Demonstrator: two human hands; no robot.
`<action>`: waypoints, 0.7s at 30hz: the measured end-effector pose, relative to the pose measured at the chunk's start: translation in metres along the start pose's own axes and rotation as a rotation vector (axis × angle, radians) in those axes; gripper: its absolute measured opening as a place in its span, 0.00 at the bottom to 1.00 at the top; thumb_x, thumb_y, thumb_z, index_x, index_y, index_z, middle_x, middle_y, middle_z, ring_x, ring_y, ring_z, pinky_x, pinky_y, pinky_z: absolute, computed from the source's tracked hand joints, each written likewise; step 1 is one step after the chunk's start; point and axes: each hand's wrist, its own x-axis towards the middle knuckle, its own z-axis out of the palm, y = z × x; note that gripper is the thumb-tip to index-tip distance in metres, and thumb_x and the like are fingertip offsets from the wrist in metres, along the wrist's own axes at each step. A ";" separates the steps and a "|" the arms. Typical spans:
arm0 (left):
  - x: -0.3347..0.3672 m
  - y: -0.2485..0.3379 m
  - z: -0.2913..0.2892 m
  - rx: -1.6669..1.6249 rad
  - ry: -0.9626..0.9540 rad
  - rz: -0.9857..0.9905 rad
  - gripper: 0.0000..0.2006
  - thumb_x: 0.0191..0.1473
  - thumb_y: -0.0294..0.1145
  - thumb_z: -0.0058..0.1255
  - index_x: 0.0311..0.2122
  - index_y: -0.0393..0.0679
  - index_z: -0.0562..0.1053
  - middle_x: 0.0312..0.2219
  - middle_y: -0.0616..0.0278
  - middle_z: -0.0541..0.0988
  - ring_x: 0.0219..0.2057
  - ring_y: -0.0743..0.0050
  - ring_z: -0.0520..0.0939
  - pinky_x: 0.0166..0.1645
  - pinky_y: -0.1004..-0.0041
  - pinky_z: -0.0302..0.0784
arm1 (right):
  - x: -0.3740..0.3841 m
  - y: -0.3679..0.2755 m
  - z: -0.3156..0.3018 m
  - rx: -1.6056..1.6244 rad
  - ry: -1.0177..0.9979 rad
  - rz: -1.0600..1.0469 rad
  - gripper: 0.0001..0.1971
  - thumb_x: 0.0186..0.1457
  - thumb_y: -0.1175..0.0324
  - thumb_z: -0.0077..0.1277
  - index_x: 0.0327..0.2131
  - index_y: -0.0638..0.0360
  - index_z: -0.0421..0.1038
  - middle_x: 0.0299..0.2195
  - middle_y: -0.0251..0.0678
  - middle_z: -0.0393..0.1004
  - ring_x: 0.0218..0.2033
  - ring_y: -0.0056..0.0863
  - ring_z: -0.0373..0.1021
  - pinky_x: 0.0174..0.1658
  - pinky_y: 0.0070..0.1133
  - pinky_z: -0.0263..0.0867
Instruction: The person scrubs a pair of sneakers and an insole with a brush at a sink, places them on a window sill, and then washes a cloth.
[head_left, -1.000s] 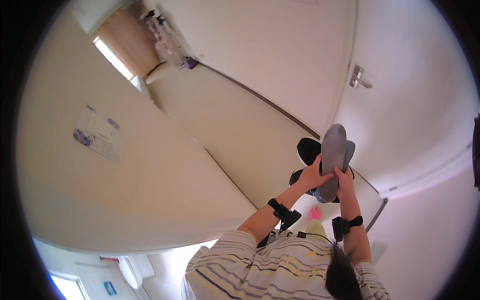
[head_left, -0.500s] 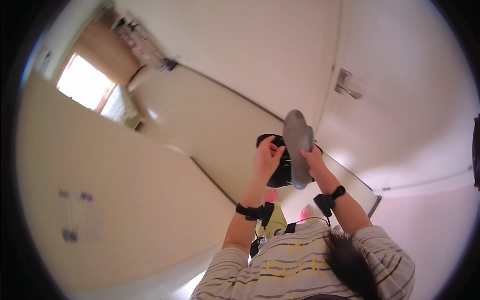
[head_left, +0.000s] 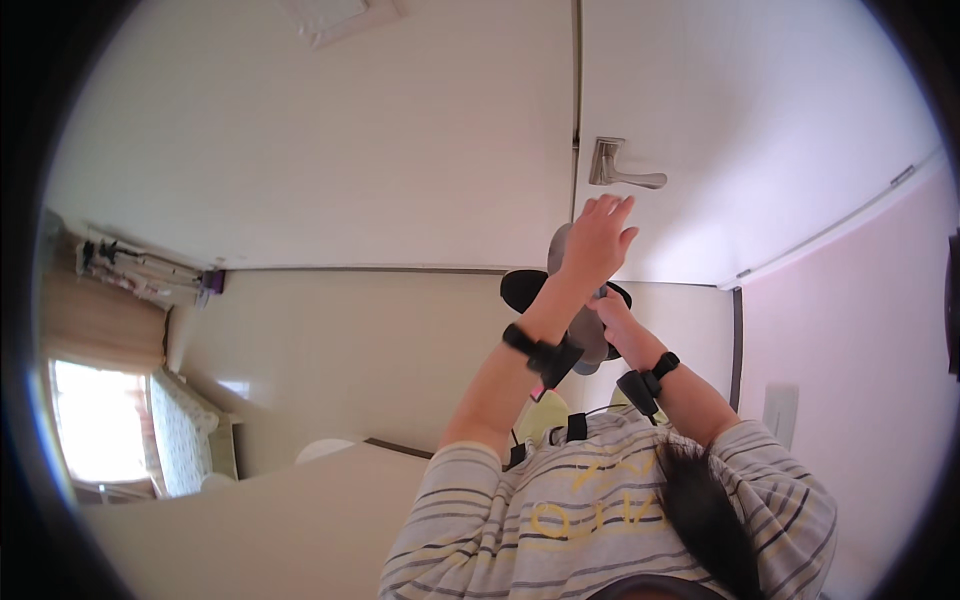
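Observation:
My left hand (head_left: 600, 240) is raised with its fingers stretched out, just below the lever handle (head_left: 636, 180) of the white door. I see no contact between the fingers and the handle. My right hand (head_left: 614, 314) grips grey insole-shaped pieces (head_left: 590, 338), whose upper part is largely covered by my left hand and forearm. Behind them show black rounded objects (head_left: 520, 289); whether these are held too, I cannot make out. Each wrist wears a black strap with a small box.
The white door (head_left: 740, 110) and a white wall panel (head_left: 400, 150) rise ahead, a pink wall (head_left: 840, 300) to the right. Pale floor (head_left: 330, 330) runs off left toward a bright window (head_left: 95, 420). A low partition (head_left: 300, 510) stands at the near left.
My left hand has moved up and away from the black objects toward the door handle, its fingers extending. My right hand keeps the grey pieces. The view has turned.

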 end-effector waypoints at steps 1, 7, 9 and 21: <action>0.013 -0.006 0.013 0.064 -0.021 0.074 0.22 0.47 0.33 0.53 0.48 0.42 0.67 0.43 0.56 0.70 0.46 0.58 0.69 0.47 0.64 0.69 | 0.000 0.001 0.003 0.038 0.018 -0.010 0.14 0.52 0.75 0.47 0.44 0.60 0.65 0.36 0.36 0.72 0.37 0.27 0.69 0.41 0.27 0.64; 0.045 -0.043 0.080 0.300 -0.176 0.140 0.33 0.45 0.39 0.55 0.54 0.38 0.59 0.56 0.52 0.57 0.58 0.56 0.57 0.58 0.59 0.55 | 0.008 -0.004 -0.014 0.228 -0.159 -0.056 0.14 0.49 0.77 0.49 0.43 0.65 0.65 0.37 0.37 0.73 0.36 0.29 0.72 0.41 0.25 0.68; 0.035 -0.057 0.083 0.335 -0.296 0.070 0.39 0.42 0.44 0.57 0.58 0.39 0.55 0.61 0.51 0.47 0.62 0.57 0.48 0.61 0.57 0.47 | 0.015 0.002 -0.012 0.259 -0.173 -0.050 0.17 0.48 0.77 0.50 0.44 0.64 0.65 0.38 0.40 0.72 0.35 0.31 0.72 0.42 0.25 0.68; 0.021 -0.054 0.117 0.735 -0.236 -0.187 0.21 0.49 0.40 0.48 0.51 0.57 0.67 0.47 0.71 0.68 0.53 0.67 0.61 0.51 0.63 0.54 | 0.007 0.033 -0.054 0.238 -0.503 0.282 0.20 0.55 0.66 0.44 0.50 0.63 0.59 0.47 0.42 0.67 0.46 0.32 0.67 0.48 0.30 0.65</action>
